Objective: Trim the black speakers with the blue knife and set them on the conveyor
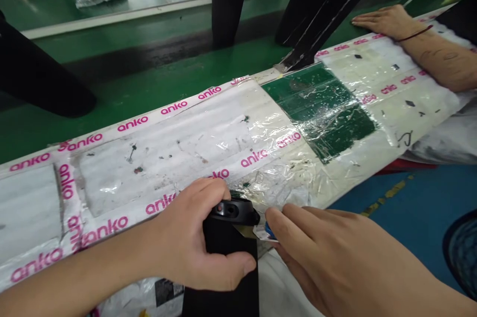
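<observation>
Two bare hands at the near edge of a taped workbench, working one dark item between them. Item: black upright device, tall and box-like with a rounded cap bearing a small red mark; its long axis runs near-vertical, base out of frame below. Left hand: wrapped around the device from the left, thumb laid across its front, fingers curled over the cap; a firm enclosing hold. Right hand: just to the right of the device, fingers drawn together and narrow, fingertips meeting a small blue-and-white tab that sticks out sideways beneath the cap; whether the tab is actually pinched cannot be told. Relation: device sits directly beneath and between both hands, left nearer and bearing it, right approaching from its right side. Surroundings: bench surface wrapped in white foam and pink "anko" tape, crumpled clear film over a green patch; green conveyor belt beyond; another person's hand flat on the bench far right.
</observation>
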A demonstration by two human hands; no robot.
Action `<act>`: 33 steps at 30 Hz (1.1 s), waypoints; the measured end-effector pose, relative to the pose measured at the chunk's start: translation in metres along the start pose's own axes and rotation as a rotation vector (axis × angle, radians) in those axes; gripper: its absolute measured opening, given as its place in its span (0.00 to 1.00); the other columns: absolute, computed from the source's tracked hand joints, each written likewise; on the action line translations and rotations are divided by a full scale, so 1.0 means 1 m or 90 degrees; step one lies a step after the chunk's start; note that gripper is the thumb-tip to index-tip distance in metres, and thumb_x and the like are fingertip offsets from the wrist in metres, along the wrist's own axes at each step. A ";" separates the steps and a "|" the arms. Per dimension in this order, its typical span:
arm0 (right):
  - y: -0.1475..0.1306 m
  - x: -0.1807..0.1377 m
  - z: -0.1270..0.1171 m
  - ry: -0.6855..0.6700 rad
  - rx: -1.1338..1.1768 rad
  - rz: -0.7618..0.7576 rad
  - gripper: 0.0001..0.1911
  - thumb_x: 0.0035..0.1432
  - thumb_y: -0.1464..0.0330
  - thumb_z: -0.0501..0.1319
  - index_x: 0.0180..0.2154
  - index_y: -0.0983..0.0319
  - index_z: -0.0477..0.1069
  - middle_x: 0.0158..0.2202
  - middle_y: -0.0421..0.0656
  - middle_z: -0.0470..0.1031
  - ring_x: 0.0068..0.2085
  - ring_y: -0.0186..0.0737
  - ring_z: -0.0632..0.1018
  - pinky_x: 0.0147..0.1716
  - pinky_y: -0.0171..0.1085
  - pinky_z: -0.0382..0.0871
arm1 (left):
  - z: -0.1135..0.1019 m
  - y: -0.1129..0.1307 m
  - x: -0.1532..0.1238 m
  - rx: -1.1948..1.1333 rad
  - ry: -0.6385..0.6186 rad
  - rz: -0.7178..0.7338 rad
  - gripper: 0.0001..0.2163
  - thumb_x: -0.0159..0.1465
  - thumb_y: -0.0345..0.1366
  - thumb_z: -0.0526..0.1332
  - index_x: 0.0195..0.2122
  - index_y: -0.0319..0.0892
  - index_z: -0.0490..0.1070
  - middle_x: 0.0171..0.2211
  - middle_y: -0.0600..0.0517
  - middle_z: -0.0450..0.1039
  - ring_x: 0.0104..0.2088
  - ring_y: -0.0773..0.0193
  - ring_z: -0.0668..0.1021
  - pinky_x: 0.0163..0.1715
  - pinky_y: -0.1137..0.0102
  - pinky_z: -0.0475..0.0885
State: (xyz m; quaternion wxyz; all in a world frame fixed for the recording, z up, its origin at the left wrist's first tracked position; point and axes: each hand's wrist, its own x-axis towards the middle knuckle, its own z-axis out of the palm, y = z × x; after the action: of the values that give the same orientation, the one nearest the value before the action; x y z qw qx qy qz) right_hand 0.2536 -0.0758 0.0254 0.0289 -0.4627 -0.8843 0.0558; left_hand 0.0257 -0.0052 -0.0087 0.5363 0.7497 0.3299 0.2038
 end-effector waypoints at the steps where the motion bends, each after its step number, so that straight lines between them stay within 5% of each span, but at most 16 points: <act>1: -0.001 0.000 0.001 0.008 -0.008 0.004 0.21 0.47 0.80 0.52 0.43 0.57 0.60 0.26 0.36 0.70 0.20 0.40 0.73 0.19 0.41 0.55 | 0.000 0.000 0.000 0.001 0.002 0.001 0.19 0.51 0.42 0.70 0.31 0.45 0.58 0.28 0.57 0.60 0.28 0.65 0.62 0.26 0.70 0.59; 9: -0.003 -0.002 0.004 0.021 -0.031 0.047 0.23 0.42 0.81 0.52 0.41 0.56 0.59 0.23 0.36 0.69 0.16 0.39 0.70 0.17 0.40 0.49 | -0.002 0.006 0.003 0.020 -0.014 0.017 0.17 0.54 0.41 0.68 0.29 0.46 0.56 0.28 0.57 0.62 0.28 0.65 0.65 0.28 0.68 0.62; 18: 0.000 0.017 -0.017 -0.089 -0.013 0.012 0.22 0.36 0.79 0.60 0.36 0.56 0.62 0.19 0.33 0.67 0.13 0.40 0.68 0.19 0.40 0.40 | 0.000 0.010 0.004 0.039 -0.016 -0.026 0.15 0.54 0.40 0.67 0.28 0.46 0.57 0.27 0.57 0.60 0.29 0.63 0.66 0.29 0.68 0.62; 23: 0.006 0.017 -0.031 -0.180 -0.017 -0.011 0.16 0.49 0.78 0.63 0.37 0.56 0.64 0.21 0.33 0.71 0.18 0.42 0.73 0.20 0.41 0.42 | 0.003 0.014 0.002 0.099 -0.001 -0.026 0.15 0.57 0.45 0.65 0.30 0.45 0.58 0.28 0.55 0.63 0.28 0.62 0.67 0.28 0.67 0.62; 28: 0.012 -0.001 -0.040 -0.077 -0.017 -0.056 0.15 0.49 0.80 0.56 0.35 0.55 0.60 0.23 0.33 0.67 0.16 0.38 0.68 0.18 0.42 0.43 | 0.009 0.021 -0.001 0.164 0.032 0.056 0.19 0.54 0.46 0.67 0.28 0.46 0.55 0.26 0.56 0.62 0.27 0.63 0.65 0.30 0.65 0.62; 33: 0.011 -0.008 -0.033 -0.072 -0.020 -0.058 0.13 0.59 0.80 0.50 0.36 0.53 0.58 0.23 0.34 0.68 0.15 0.40 0.71 0.16 0.43 0.45 | 0.013 0.026 -0.005 0.202 0.041 0.028 0.19 0.54 0.46 0.66 0.28 0.46 0.54 0.26 0.55 0.64 0.27 0.61 0.66 0.30 0.64 0.62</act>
State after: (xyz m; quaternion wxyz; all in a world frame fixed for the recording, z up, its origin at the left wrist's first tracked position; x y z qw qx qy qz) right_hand 0.2703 -0.0738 0.0568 -0.0255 -0.4183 -0.9055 0.0667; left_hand 0.0383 -0.0227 0.0111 0.3955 0.8251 0.3586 0.1848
